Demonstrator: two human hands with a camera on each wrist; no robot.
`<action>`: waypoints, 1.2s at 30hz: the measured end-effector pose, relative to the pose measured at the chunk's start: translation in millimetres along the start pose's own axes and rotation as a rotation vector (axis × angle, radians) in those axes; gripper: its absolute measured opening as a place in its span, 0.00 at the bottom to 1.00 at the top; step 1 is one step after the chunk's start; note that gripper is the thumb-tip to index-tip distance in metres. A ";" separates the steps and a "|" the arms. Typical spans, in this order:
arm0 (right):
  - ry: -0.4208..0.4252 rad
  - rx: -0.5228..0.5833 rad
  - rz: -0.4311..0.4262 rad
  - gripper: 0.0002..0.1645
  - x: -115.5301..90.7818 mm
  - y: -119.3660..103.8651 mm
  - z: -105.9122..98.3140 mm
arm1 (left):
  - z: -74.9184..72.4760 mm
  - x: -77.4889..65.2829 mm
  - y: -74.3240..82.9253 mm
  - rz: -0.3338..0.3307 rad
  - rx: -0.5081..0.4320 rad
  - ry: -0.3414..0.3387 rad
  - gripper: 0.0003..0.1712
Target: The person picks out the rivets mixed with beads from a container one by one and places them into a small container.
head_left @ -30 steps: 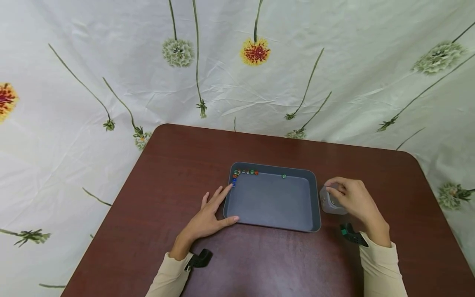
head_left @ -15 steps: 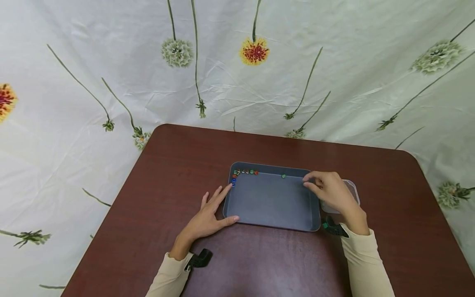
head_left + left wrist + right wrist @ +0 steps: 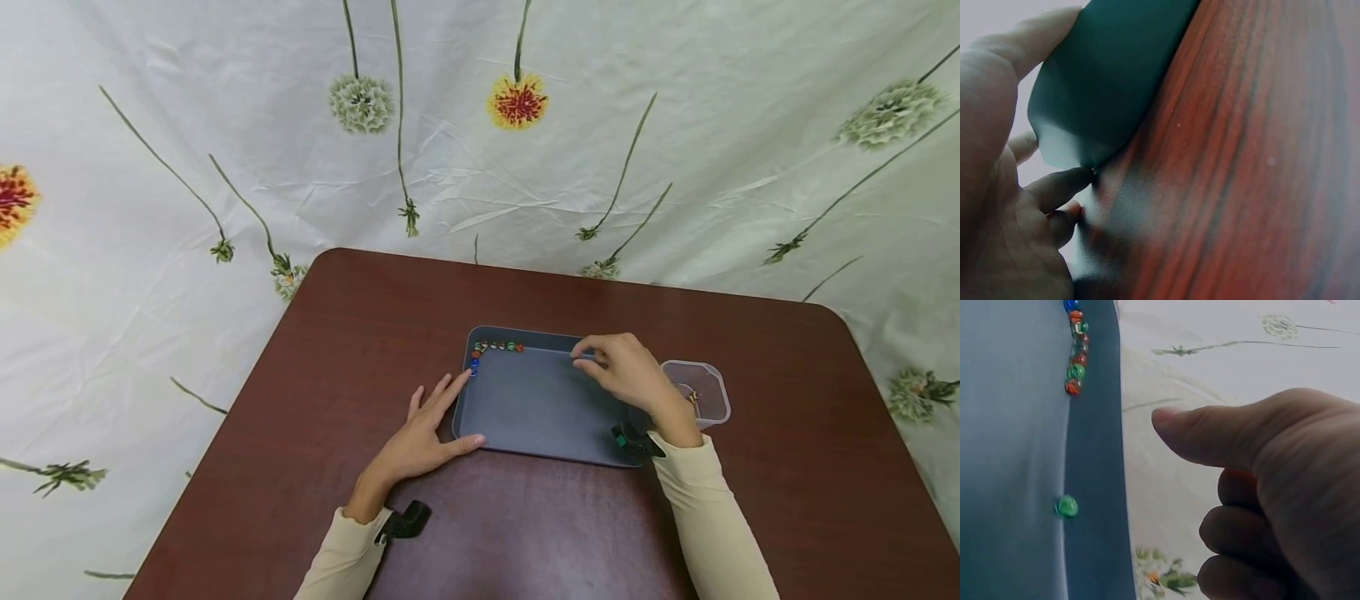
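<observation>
A grey tray lies on the table, with several glass marbles lined up along its far wall and left corner. My left hand rests with spread fingers at the tray's left side, the index fingertip right by a blue marble and the thumb at the near rim. My right hand hovers over the tray's far right part, thumb and index finger forward, other fingers curled. Whether a marble sits between those fingertips I cannot tell. A lone green marble lies against the tray wall in the right wrist view.
Right of the tray stands a clear plastic container with a few small items inside, partly behind my right wrist. The reddish-brown table ends at a hanging flower-print cloth.
My right hand has come out of the clear container and moved left over the tray, now covering the lone green marble in the head view. The left hand stays put.
</observation>
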State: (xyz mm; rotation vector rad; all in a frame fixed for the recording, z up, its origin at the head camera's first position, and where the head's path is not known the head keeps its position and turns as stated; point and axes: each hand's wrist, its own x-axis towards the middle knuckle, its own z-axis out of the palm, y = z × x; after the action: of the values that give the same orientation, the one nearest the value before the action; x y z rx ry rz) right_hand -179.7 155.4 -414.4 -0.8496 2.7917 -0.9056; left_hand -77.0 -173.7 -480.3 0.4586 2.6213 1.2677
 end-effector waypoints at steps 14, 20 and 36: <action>-0.052 0.038 -0.021 0.08 32.9 -6.0 24.4 | -0.6 -0.9 0.4 0.001 -0.003 0.004 0.55; -0.072 0.033 -0.029 0.09 45.6 -10.6 33.2 | -1.6 -0.5 2.0 -0.004 -0.008 -0.001 0.55; -0.148 -0.030 -0.024 0.09 78.9 -32.9 65.7 | -1.9 -0.3 2.2 0.015 -0.018 0.000 0.54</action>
State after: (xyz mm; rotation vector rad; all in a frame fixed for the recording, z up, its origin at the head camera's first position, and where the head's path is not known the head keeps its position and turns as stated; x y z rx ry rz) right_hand -214.4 57.4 -443.0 -0.9157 2.6799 -0.7722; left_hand -76.9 -174.0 -477.4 0.4769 2.6091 1.2943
